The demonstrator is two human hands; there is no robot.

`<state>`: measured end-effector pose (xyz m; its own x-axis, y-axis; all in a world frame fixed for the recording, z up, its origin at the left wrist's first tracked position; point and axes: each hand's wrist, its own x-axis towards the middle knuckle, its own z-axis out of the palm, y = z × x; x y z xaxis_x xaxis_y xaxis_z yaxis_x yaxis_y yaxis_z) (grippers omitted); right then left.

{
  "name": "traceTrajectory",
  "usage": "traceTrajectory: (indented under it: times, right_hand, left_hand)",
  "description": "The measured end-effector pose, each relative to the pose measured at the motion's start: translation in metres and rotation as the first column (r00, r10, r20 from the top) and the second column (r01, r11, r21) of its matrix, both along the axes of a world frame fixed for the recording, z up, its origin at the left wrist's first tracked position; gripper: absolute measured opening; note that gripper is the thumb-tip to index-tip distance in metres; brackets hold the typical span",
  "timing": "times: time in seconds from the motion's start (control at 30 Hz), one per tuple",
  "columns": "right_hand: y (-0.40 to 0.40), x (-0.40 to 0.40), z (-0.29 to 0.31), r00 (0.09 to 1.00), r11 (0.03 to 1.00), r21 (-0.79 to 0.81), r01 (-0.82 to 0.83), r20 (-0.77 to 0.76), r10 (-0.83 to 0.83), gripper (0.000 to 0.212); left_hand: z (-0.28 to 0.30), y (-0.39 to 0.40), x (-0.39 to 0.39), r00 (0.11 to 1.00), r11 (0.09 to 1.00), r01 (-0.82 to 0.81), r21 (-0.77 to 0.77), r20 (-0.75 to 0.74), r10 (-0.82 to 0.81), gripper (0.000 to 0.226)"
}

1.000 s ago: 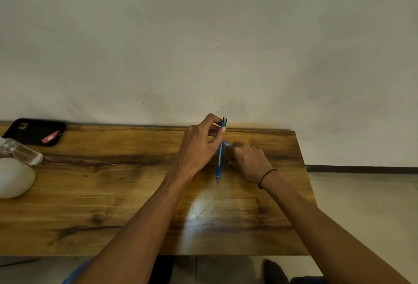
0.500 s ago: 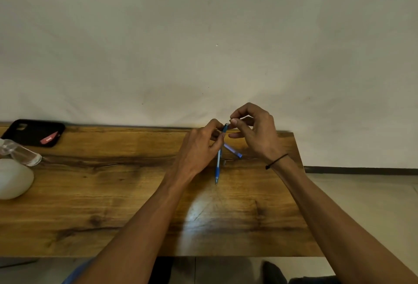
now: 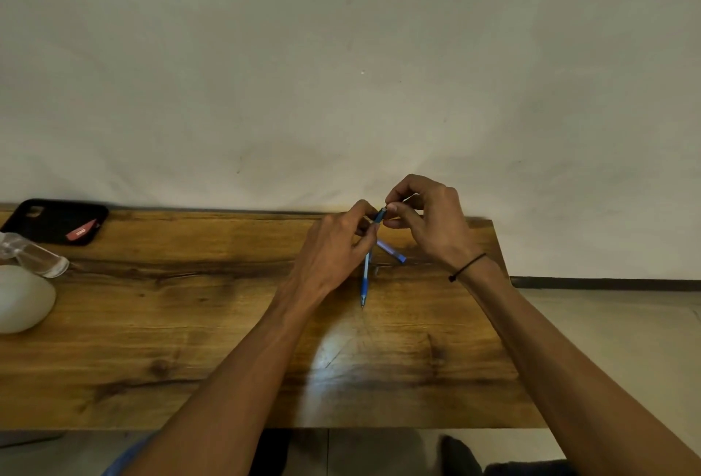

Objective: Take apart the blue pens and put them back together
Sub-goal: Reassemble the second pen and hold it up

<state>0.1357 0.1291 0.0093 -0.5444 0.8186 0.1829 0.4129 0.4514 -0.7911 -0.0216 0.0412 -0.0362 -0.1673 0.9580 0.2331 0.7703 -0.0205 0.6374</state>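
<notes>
above table (image 3: 151, 323) – left hand (image 3: 333, 248) still grips blue pen (image 3: 366, 274); right hand (image 3: 428, 221) now pinches its top end.

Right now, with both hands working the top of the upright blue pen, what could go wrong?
The right hand pinches the top end of the pen above the table; a small loosened part might drop. The second pen lies under the hands near the far edge and could get knocked off.
</notes>
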Motion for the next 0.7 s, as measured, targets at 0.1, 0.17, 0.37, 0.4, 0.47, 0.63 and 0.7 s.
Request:
traceTrajectory:
  times: [0.1,0.17,0.37,0.4,0.47,0.63,0.7]
  right_hand:
    - [0.0023,0.0010,0.0006,0.999,0.999,0.028,-0.035,0.038,0.034,0.004]
    - [0.0031,0.0015,0.0001,0.996,0.997,0.048,-0.057,0.065,0.054,0.005]
    - [0.0058,0.0032,-0.0022,0.998,0.999,-0.039,-0.026,0.054,0.028,0.001]
    - [0.0064,0.0033,-0.0023,0.999,0.996,-0.091,-0.006,0.034,0.009,0.001]
    - [0.0065,0.0031,-0.0035,1.000,0.983,-0.182,0.018,-0.008,-0.020,0.002]
    - [0.0054,0.0019,-0.0057,0.999,0.958,-0.284,0.029,-0.036,-0.041,0.006]
    - [0.0060,0.0026,-0.0049,0.998,0.952,-0.306,0.031,-0.038,-0.045,0.007]
  left_hand:
    - [0.0009,0.0004,0.0004,1.000,1.000,-0.008,-0.009,-0.028,0.007,0.021]
    - [0.0015,0.0004,0.0001,0.998,1.000,-0.006,-0.012,-0.067,0.005,0.022]
    - [0.0013,0.0001,-0.0014,0.976,1.000,0.005,0.008,-0.219,-0.003,0.027]
    - [0.0015,0.0000,-0.0017,0.975,1.000,0.002,0.010,-0.224,0.000,0.027]
    - [0.0021,-0.0003,-0.0019,0.972,1.000,-0.002,0.014,-0.236,0.006,0.026]
    - [0.0017,0.0000,-0.0022,0.949,1.000,-0.008,0.011,-0.315,0.011,0.026]
    - [0.0028,-0.0005,-0.0010,0.938,1.000,-0.013,0.027,-0.345,0.022,0.025]
